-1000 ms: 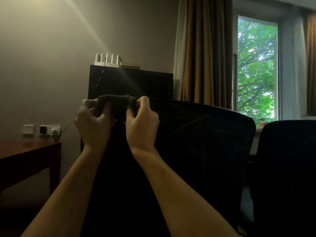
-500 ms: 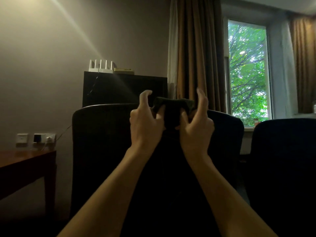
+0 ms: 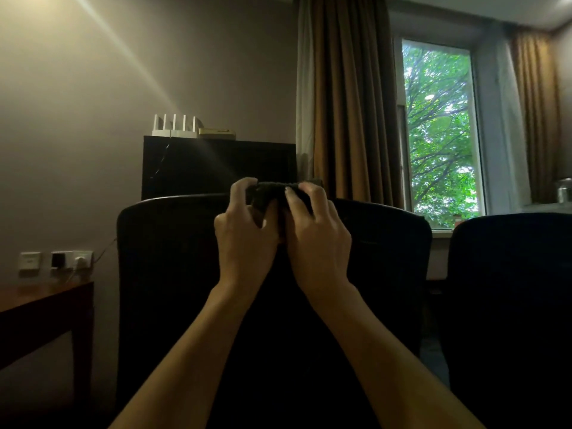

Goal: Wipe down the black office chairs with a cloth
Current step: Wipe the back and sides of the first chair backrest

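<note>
My left hand (image 3: 246, 239) and right hand (image 3: 317, 243) sit side by side, fingers curled tight around a dark cloth (image 3: 274, 193) bunched at the top edge of the black chair (image 3: 173, 258) at twelve o'clock. A second black chair (image 3: 510, 274) stands at three o'clock.

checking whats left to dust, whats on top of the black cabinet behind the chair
On the cabinet top stand a white router with upright antennas and a flat yellowish box beside it. The chair and hands hide the cabinet's lower part.
</note>
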`<state>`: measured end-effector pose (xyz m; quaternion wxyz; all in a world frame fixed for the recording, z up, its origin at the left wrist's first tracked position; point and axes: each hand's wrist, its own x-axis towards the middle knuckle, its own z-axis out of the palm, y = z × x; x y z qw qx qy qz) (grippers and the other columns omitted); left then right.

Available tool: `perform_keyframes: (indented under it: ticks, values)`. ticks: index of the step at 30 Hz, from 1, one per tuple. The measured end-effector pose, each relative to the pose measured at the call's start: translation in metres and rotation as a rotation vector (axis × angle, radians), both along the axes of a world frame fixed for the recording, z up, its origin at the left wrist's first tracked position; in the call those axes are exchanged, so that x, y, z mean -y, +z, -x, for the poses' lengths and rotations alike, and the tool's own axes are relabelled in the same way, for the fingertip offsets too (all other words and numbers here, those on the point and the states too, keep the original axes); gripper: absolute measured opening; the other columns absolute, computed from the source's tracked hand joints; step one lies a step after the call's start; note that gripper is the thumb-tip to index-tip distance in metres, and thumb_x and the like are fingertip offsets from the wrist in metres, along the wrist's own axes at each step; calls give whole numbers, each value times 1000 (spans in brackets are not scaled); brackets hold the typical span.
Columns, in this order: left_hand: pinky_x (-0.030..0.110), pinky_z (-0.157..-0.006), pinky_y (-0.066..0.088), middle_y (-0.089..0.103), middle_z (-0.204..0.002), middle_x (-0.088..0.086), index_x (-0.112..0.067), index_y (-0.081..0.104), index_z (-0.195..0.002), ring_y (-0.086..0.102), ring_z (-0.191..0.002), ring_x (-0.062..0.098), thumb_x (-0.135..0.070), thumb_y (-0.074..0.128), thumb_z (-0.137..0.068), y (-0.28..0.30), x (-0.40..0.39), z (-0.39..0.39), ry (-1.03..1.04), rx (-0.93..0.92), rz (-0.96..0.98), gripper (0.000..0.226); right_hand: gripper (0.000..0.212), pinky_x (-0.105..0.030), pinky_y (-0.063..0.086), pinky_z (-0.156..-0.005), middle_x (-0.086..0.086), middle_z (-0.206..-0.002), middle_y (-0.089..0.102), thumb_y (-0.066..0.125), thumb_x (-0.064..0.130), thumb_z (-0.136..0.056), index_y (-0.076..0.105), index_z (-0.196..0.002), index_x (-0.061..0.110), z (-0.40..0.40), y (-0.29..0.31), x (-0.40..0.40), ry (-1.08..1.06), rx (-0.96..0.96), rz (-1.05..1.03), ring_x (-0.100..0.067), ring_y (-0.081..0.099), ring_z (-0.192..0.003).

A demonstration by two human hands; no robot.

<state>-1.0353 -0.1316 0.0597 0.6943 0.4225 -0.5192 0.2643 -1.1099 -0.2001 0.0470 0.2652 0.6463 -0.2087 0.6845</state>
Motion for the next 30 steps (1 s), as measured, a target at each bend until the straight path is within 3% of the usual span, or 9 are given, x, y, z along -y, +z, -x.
perform_keyframes:
  ticks: [3,7,13,18,23,27,30]
  values:
    - [4,-52,43,58,-73,-17,-14,52,-112,61,-65,-15,-13,64,-93,-6,13,18,-53,2,2,22,33,-35,57,-65,-11,-115,61,73,10,-83,64,-114,5,21,-5,14,48,3,25,-25,64,-91]
    - [11,-46,46,61,-68,-7,-22,44,-103,63,-58,-2,-15,62,-94,-6,35,51,-128,9,-31,21,22,-27,46,-70,-13,-111,58,64,13,-87,65,-107,4,57,-8,35,97,76,-28,-28,64,-91]
    - [14,-47,49,65,-76,-3,-22,48,-96,65,-60,2,-14,58,-95,-6,60,80,-159,30,-134,13,18,-15,30,-73,-11,-110,56,62,13,-90,67,-106,4,92,-19,60,157,207,-111,-21,57,-92]
    - [16,-44,49,62,-64,-5,-21,50,-101,63,-52,3,-19,60,-95,-7,40,49,-101,-42,-38,12,30,-27,47,-82,-10,-121,57,58,19,-94,64,-120,6,59,-3,42,200,96,-84,-26,62,-103]
    - [6,-48,44,61,-62,-11,-14,47,-135,63,-55,-5,-16,60,-95,-6,21,27,-34,25,-55,42,31,-33,52,-83,-9,-122,61,58,18,-95,62,-123,8,33,5,27,162,30,-92,-25,62,-106]
    - [2,-55,44,60,-77,-22,-17,61,-123,62,-68,-14,-14,60,-95,-4,11,9,43,89,-78,28,31,-35,55,-82,-6,-125,59,59,19,-95,61,-125,11,20,5,15,152,-25,-84,-24,60,-107]
    - [0,-55,42,58,-77,-21,-15,61,-123,60,-67,-18,-12,60,-95,-4,4,3,100,98,-77,28,33,-33,56,-78,-8,-128,58,64,17,-91,61,-124,10,11,0,8,138,-69,-67,-25,61,-105]
